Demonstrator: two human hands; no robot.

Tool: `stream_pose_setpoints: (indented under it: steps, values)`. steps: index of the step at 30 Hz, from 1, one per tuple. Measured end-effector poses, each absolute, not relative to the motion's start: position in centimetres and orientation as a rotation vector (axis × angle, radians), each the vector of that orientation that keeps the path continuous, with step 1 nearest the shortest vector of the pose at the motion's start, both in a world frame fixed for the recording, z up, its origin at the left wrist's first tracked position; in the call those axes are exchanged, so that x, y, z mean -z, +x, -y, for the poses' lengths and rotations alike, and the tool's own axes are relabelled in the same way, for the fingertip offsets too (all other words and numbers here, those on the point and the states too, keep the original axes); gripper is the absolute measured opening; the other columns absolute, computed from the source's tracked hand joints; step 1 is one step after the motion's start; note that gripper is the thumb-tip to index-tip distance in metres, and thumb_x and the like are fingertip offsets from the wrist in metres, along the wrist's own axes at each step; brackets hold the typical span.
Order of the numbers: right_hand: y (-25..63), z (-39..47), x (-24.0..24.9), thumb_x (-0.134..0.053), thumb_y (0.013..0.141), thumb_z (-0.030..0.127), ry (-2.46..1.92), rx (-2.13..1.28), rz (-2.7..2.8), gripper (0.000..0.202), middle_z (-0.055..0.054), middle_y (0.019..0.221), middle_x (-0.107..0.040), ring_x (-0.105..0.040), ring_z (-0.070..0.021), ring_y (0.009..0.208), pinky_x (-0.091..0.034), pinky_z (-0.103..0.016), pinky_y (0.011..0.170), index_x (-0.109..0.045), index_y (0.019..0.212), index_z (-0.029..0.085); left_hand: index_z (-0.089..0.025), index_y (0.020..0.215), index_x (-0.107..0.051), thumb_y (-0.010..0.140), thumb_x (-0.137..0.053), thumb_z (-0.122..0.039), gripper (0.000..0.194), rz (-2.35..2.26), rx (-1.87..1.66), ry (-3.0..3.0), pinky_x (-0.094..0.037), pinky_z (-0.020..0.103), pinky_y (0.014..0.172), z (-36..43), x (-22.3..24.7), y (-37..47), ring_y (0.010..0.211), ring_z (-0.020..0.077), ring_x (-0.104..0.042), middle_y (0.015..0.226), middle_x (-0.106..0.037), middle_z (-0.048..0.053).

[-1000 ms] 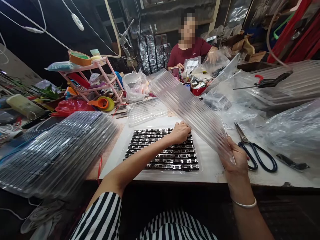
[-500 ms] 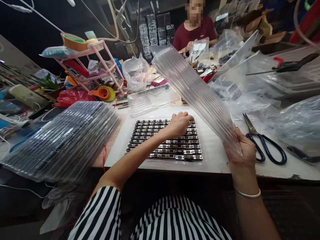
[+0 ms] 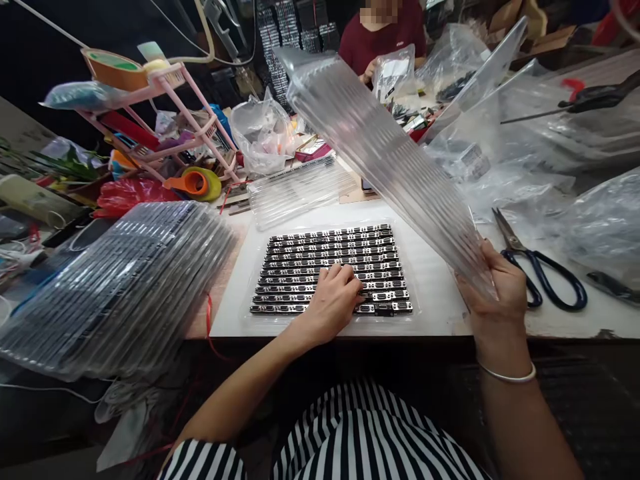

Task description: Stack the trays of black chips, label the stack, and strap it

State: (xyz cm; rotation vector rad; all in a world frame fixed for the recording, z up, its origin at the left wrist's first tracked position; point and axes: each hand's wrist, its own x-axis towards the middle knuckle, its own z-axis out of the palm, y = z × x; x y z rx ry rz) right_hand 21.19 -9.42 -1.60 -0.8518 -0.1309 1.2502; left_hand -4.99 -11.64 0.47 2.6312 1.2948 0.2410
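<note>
A clear plastic tray point(image 3: 320, 233) lies on the white work surface, filled with rows of small metal connectors point(image 3: 290, 272). My left hand point(image 3: 333, 300) rests over the lower middle rows, fingers curled down onto the connectors; whether anything is pinched under the fingertips is hidden. On the right, my right hand point(image 3: 500, 283) grips the near end of a ribbed clear plastic tray point(image 3: 390, 167), which is tilted up and reaches away to the upper left. This raised tray shows no connectors in its grooves.
Stacked filled trays point(image 3: 115, 287) stand at the left. Scissors point(image 3: 537, 267) lie right of my right hand. Behind are a pink rack point(image 3: 170, 100), another clear tray point(image 3: 300, 190), plastic bags point(image 3: 525, 180) and a person in a dark red shirt point(image 3: 385, 37).
My left hand has moved from the far right of the connector rows toward me, to the lower middle rows. My right hand still holds the raised tray. The view has shifted slightly.
</note>
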Motion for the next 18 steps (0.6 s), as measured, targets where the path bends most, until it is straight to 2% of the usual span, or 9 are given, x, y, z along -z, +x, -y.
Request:
stream_pose_setpoints:
  steps: [9, 14, 18]
  values:
    - [21.3, 9.3, 1.6, -0.027, 0.094, 0.013, -0.864, -1.253, 0.121, 0.039, -0.007, 0.080, -0.073, -0.070, -0.0114, 0.076, -0.056, -0.021, 0.073, -0.066, 0.094, 0.014, -0.017, 0.084, -0.055, 0.086, -0.056, -0.017, 0.002, -1.245, -0.273, 2.629, -0.035, 0.035, 0.076, 11.5, -0.5, -5.1, 0.088, 0.0202, -0.044, 0.095, -0.057, 0.006]
    - [21.3, 9.4, 1.6, -0.026, 0.094, 0.014, -0.874, -1.258, 0.131, 0.040, -0.007, 0.081, -0.073, -0.070, -0.0117, 0.074, -0.056, -0.021, 0.072, -0.066, 0.093, 0.014, -0.017, 0.088, -0.058, 0.093, -0.044, -0.017, 0.014, -1.219, -0.417, 2.579, -0.034, 0.034, 0.075, 12.5, -0.8, -4.7, 0.086, 0.0184, -0.045, 0.091, -0.058, 0.005]
    - [21.0, 9.5, 1.1, -0.028, 0.094, 0.013, -0.895, -1.238, 0.100, 0.038, -0.008, 0.083, -0.073, -0.070, -0.0120, 0.078, -0.057, -0.020, 0.072, -0.066, 0.095, 0.012, -0.017, 0.085, -0.058, 0.093, -0.048, -0.024, 0.015, -1.125, -0.487, 2.680, -0.034, 0.034, 0.075, 13.5, 0.0, -3.4, 0.086, 0.0185, -0.044, 0.092, -0.057, 0.005]
